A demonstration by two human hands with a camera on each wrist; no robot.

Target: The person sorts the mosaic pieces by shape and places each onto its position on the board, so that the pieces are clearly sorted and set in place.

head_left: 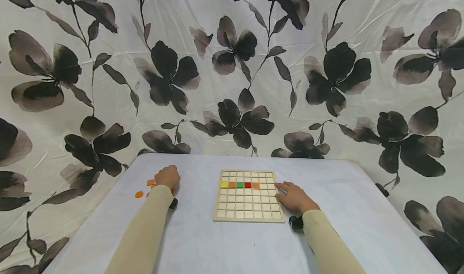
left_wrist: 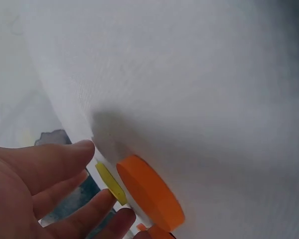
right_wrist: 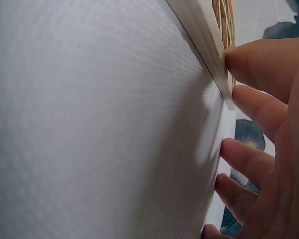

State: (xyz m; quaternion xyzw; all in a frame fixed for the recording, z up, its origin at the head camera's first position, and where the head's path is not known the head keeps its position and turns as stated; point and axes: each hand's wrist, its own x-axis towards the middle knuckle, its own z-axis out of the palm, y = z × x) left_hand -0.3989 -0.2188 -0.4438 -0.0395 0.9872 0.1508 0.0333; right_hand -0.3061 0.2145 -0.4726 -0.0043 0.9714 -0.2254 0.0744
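Over the loose pieces at the table's left side is my left hand (head_left: pixel 168 177). In the left wrist view, its thumb and fingers are spread around a thin yellow piece (left_wrist: pixel 110 183), with a fingertip touching it. A thick-looking orange piece (left_wrist: pixel 149 193) lies beside that. My right hand (head_left: pixel 295 197) rests at the right edge of a pale wooden grid board (head_left: pixel 250 220). Its thumb and a finger touch the board's rim (right_wrist: pixel 202 37); the other fingers are spread. One row of the board holds yellow (head_left: pixel 224 184), orange (head_left: pixel 232 185), green (head_left: pixel 240 185), red (head_left: pixel 248 185) and orange (head_left: pixel 255 185) squares.
An orange disc (head_left: pixel 139 194) and an orange square (head_left: pixel 150 182) lie left of my left hand, with more orange pieces partly hidden under it. A white cloth (head_left: pixel 246 250) covers the table. Behind it hangs a floral-patterned sheet (head_left: pixel 203 8).
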